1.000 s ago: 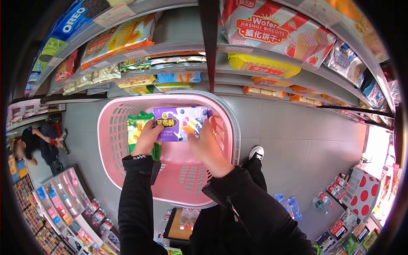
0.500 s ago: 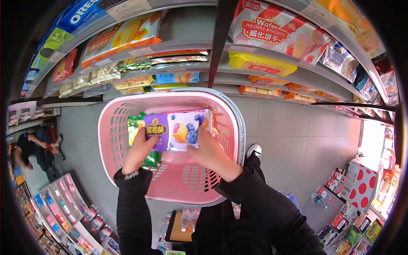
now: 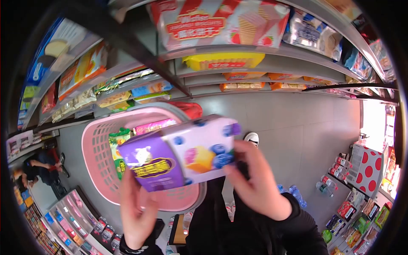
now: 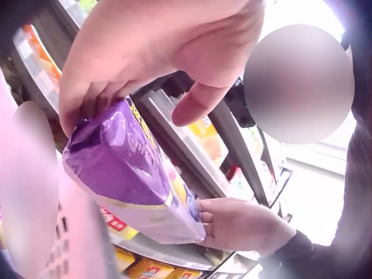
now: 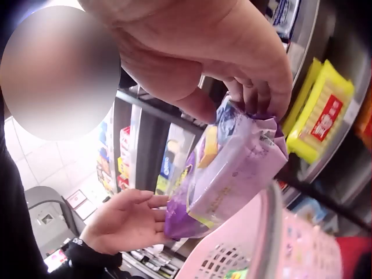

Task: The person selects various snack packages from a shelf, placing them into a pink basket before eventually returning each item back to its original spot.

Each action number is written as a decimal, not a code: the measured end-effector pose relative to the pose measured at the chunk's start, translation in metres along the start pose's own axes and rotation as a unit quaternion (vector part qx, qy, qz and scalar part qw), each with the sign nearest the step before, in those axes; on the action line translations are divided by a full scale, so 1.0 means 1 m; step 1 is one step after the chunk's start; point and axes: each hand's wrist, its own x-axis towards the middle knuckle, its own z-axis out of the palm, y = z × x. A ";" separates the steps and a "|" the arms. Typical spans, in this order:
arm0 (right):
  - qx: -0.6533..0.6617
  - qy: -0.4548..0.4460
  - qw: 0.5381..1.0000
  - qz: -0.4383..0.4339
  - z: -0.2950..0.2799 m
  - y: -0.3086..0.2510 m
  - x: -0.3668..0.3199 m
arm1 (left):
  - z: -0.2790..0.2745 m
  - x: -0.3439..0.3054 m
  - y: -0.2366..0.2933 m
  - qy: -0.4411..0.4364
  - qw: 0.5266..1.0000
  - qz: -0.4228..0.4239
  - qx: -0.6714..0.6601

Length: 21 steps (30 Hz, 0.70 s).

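Observation:
A purple and white snack package (image 3: 182,153) with blueberry pictures is held tilted above the right side of the pink basket (image 3: 94,180). My right hand (image 3: 261,187) pinches its right end between thumb and fingers. At the lower left end, my left hand (image 3: 138,216) touches it with extended fingers, the thumb off the package; the left wrist view shows this thumb (image 4: 197,104) apart from the wrapper. In the right wrist view the left palm (image 5: 125,224) faces up by the purple end. A green and yellow packet (image 3: 117,157) and a pink packet (image 3: 156,126) lie inside the basket.
Shelves of biscuits, including a red and white wafer pack (image 3: 221,23) and a yellow pack (image 3: 223,60), stretch across the front. Something red (image 3: 191,109) is behind the basket. Someone sits at far left (image 3: 40,170); bottles (image 3: 325,185) stand at right.
The purple package has risen out of the basket toward the camera and moved right. My left thumb has come off its front. The view has turned right, and the basket now appears further left.

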 end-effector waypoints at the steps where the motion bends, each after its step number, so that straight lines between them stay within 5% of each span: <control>1: -0.003 0.032 0.999 0.016 -0.019 0.004 -0.003 | 0.016 0.004 0.010 -0.035 0.998 0.010 0.047; 4: 0.107 0.106 0.986 0.073 -0.075 0.023 -0.010 | 0.073 0.026 0.030 -0.115 0.974 0.088 0.172; 8: 0.125 0.187 0.967 0.118 -0.144 0.060 -0.014 | 0.165 0.067 0.029 -0.161 0.982 0.090 0.043; 15: 0.018 0.201 0.975 0.090 -0.241 0.166 0.032 | 0.295 0.141 -0.007 -0.088 0.992 0.090 0.006; 21: -0.014 0.202 0.979 0.030 -0.286 0.203 0.107 | 0.347 0.204 -0.011 0.000 0.981 0.180 0.069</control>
